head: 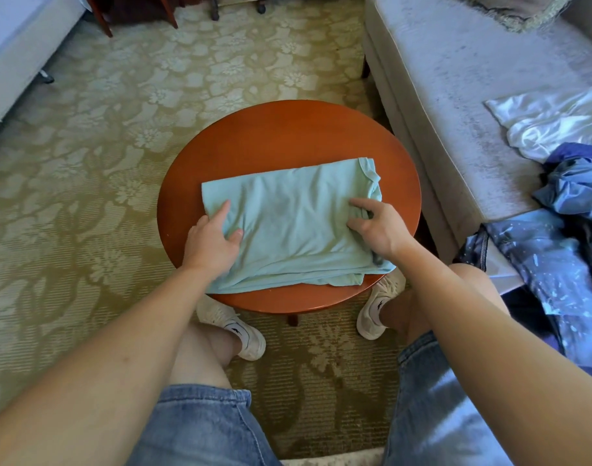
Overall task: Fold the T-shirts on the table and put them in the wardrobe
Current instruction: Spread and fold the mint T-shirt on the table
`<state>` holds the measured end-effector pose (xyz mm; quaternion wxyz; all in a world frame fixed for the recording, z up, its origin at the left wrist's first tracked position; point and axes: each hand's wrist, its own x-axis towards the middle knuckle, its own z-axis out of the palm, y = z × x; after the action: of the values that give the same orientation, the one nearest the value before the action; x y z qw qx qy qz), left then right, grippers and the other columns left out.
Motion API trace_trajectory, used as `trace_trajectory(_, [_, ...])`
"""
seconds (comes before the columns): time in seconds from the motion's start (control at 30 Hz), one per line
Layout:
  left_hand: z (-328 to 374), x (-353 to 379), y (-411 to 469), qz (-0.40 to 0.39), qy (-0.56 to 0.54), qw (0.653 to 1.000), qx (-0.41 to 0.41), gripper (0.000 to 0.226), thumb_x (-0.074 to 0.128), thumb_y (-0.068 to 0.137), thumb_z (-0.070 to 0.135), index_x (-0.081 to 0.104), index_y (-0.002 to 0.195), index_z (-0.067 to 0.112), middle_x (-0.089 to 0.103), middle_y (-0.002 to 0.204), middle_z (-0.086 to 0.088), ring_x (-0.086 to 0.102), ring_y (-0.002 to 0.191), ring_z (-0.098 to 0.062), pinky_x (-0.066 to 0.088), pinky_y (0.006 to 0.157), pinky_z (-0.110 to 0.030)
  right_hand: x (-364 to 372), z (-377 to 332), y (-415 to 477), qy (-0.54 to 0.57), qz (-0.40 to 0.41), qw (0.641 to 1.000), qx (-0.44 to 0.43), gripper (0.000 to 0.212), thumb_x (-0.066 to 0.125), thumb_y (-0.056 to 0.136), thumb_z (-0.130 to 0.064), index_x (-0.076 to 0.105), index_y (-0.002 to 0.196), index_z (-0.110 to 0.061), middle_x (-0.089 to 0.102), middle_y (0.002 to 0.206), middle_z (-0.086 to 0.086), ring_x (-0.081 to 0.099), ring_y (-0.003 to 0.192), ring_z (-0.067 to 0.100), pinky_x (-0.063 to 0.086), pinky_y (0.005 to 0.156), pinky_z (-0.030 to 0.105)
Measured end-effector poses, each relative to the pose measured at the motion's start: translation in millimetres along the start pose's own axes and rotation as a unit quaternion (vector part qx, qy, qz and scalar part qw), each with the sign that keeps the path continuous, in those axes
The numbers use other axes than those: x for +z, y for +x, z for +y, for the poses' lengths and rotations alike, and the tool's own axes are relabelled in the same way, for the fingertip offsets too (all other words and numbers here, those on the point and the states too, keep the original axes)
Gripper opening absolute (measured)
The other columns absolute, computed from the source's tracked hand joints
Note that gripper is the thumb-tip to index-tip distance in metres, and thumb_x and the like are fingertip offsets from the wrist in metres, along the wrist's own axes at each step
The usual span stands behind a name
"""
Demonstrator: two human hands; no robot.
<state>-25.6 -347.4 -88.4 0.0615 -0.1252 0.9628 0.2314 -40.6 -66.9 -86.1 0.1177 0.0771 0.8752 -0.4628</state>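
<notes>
- Light mint-green cotton T-shirt (pixel 294 223): folded into a rough rectangle, lying flat on the near half of the table, collar end to the right, its near hem just over the table's front edge.
- Left hand (pixel 212 242): on the shirt's left edge, index finger straight and thumb spread apart on top of the cloth. Other fingers hidden, so can't tell if they grip.
- Right hand (pixel 378 228): at the collar end, fingers curled, thumb and index bunching a pinch of fabric between them.
- Round red-brown wooden table (pixel 287 136): far half bare.
- White sneakers (pixel 232 326): on the floor under the table's near edge.
- Pale green floral carpet (pixel 119 129): all around the table.
- Grey upholstered sofa (pixel 456 95): just right of the table.
- White satin cloth (pixel 553 122) and a crumpled heap of blue garments (pixel 573 190): on the sofa seat.
</notes>
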Motion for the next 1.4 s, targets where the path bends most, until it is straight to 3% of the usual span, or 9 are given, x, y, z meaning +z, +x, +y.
trace_trajectory(0.13, [-0.6,-17.7,-8.5,-0.096,-0.084,0.991,-0.048,0.065,0.062,0.094,0.019,0.033,0.152,0.023,0.029,0.158,-0.006,0.031,0.143,-0.025,0.029,0.112,-0.032,2.8,2.0,-21.4,0.035,0.013,0.999,0.024,0.048,0.058,0.093,-0.019,0.051,0.141,-0.019,0.044,0.148,0.011,0.044,0.133,0.029,0.037,0.105,0.032])
trace_trajectory(0.23, [3.5,-19.0,-26.9,-0.08,-0.093,0.99,-0.065,0.069,0.064,0.093,0.019,0.031,0.153,0.017,0.027,0.158,-0.007,0.03,0.143,-0.026,0.028,0.112,-0.032,-0.2,4.0,-42.9,0.013,0.02,1.0,0.017,0.052,0.051,0.095,-0.011,0.045,0.145,-0.018,0.041,0.15,0.01,0.039,0.137,0.028,0.033,0.109,0.031])
trace_trajectory(0.57, [111.8,-58.5,-77.7,-0.062,-0.103,0.985,0.121,0.077,0.068,0.091,0.025,0.026,0.154,0.02,0.017,0.161,-0.005,0.019,0.148,-0.022,0.02,0.117,-0.035,-94.4,-2.3,-128.2,0.009,0.189,0.981,-0.034,0.062,0.05,0.092,-0.004,0.035,0.15,-0.02,0.038,0.152,0.009,0.038,0.138,0.023,0.028,0.105,0.02])
trace_trajectory(0.73, [187.3,-50.9,-121.5,-0.083,-0.12,0.964,0.223,0.076,0.067,0.091,0.024,0.025,0.155,0.021,0.017,0.161,-0.004,0.018,0.148,-0.021,0.019,0.115,-0.031,-156.1,29.6,-202.4,-0.003,0.283,0.959,-0.011,0.062,0.049,0.094,-0.006,0.032,0.151,-0.021,0.038,0.151,0.009,0.039,0.136,0.025,0.033,0.104,0.027])
trace_trajectory(0.87, [247.5,-22.8,-165.4,-0.114,-0.122,0.939,0.302,0.076,0.07,0.089,0.019,0.03,0.153,0.014,0.028,0.155,-0.01,0.027,0.143,-0.021,0.021,0.11,-0.023,-196.8,64.6,-271.7,-0.008,0.357,0.933,0.044,0.063,0.049,0.092,-0.005,0.034,0.15,-0.025,0.04,0.151,0.005,0.041,0.135,0.022,0.029,0.092,0.014])
trace_trajectory(0.97, [290.9,9.2,-206.2,-0.166,-0.127,0.914,0.347,0.077,0.072,0.086,0.017,0.031,0.152,0.011,0.03,0.155,-0.011,0.03,0.143,-0.021,0.022,0.109,-0.021,-222.7,95.3,-328.4,0.011,0.411,0.908,0.083,0.063,0.049,0.089,0.0,0.038,0.149,-0.02,0.045,0.146,0.005,0.042,0.134,0.02,0.029,0.095,0.01])
trace_trajectory(1.13, [346.9,63.0,-277.0,-0.271,-0.137,0.868,0.394,0.081,0.076,0.082,0.014,0.034,0.151,0.011,0.037,0.153,-0.008,0.037,0.139,-0.018,0.028,0.109,-0.022,-251.0,144.6,-420.8,0.025,0.471,0.866,0.166,0.064,0.05,0.088,-0.001,0.04,0.148,-0.022,0.05,0.142,0.01,0.049,0.129,0.026,0.042,0.106,0.035])
trace_trajectory(1.3, [378.2,110.5,-344.5,-0.391,-0.173,0.824,0.372,0.078,0.075,0.081,0.004,0.036,0.149,0.01,0.053,0.14,-0.009,0.055,0.12,-0.019,0.042,0.104,-0.029,-260.2,188.4,-505.2,0.019,0.514,0.823,0.243,0.062,0.054,0.088,0.001,0.044,0.145,-0.02,0.054,0.139,0.01,0.051,0.127,0.026,0.042,0.104,0.033])
trace_trajectory(1.4, [373.6,138.8,-376.0,-0.444,-0.093,0.809,0.373,0.078,0.075,0.083,0.01,0.035,0.15,0.013,0.049,0.143,-0.011,0.054,0.122,-0.022,0.043,0.107,-0.035,-258.0,213.4,-537.7,0.003,0.452,0.821,0.348,0.059,0.056,0.088,-0.004,0.048,0.143,-0.023,0.049,0.142,0.014,0.052,0.122,0.03,0.044,0.095,0.033])
